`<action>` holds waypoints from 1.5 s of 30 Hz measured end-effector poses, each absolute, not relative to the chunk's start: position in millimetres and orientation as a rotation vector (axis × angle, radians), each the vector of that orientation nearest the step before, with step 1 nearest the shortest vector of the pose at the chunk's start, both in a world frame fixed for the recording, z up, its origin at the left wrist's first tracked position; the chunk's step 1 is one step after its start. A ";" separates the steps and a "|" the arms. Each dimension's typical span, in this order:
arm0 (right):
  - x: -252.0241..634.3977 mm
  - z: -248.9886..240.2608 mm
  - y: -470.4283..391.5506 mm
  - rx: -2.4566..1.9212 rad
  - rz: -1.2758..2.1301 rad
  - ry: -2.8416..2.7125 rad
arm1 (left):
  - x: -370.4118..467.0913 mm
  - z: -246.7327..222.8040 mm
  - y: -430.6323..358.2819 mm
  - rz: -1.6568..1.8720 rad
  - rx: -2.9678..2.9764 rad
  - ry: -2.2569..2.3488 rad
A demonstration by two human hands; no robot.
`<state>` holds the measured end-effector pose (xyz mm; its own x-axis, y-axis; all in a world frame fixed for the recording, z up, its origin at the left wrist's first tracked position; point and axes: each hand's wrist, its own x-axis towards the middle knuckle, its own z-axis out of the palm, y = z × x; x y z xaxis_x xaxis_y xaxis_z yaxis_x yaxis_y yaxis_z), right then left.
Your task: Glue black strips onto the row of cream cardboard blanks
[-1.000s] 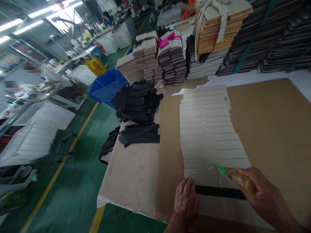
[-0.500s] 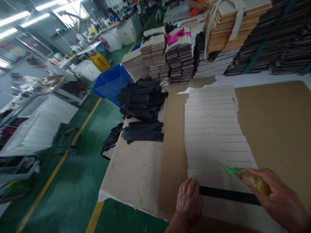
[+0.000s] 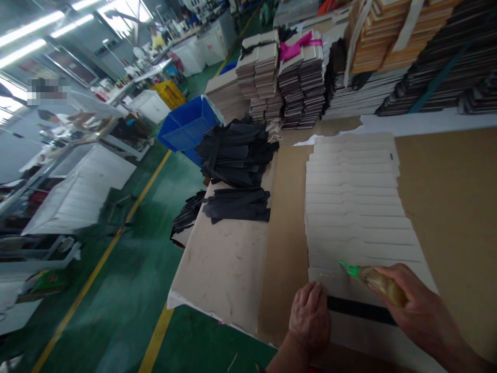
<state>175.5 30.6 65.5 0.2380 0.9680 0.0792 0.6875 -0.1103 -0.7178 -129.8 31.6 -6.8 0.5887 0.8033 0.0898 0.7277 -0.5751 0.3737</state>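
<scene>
A black strip (image 3: 361, 311) lies across the nearest of the pale boards (image 3: 357, 207), whose overlapping row runs away beyond it. At the strip's left end rests the left hand (image 3: 310, 316), knuckles up and fingers close together; whether it grips anything, I cannot tell. The right hand (image 3: 419, 311), covering the strip's right end from view, is wrapped around a brownish squeeze bottle (image 3: 382, 285). The bottle's green nozzle (image 3: 349, 270) points leftward, just beyond the strip's far edge. Farther off, left of the strip, dark strips (image 3: 236, 204) lie heaped on the bench (image 3: 225, 269).
</scene>
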 end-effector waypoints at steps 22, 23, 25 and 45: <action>129.0 67.8 64.6 -1.684 0.609 -1.594 | -125.9 0.6 35.4 0.328 2.535 1.199; 124.7 67.8 66.7 -1.673 0.619 -1.603 | -125.7 1.0 36.0 0.329 2.538 1.201; 120.9 68.3 68.4 -1.659 0.626 -1.611 | -125.4 1.6 37.0 0.339 2.547 1.205; 147.4 71.0 34.6 -1.926 0.588 -1.488 | -126.7 -14.2 33.2 0.482 2.492 1.245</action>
<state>147.4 34.6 71.0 0.2637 0.9642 0.0280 0.6844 -0.1666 -0.7098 -126.7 33.2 -14.2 0.5650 0.8101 0.1567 0.7046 -0.5725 0.4192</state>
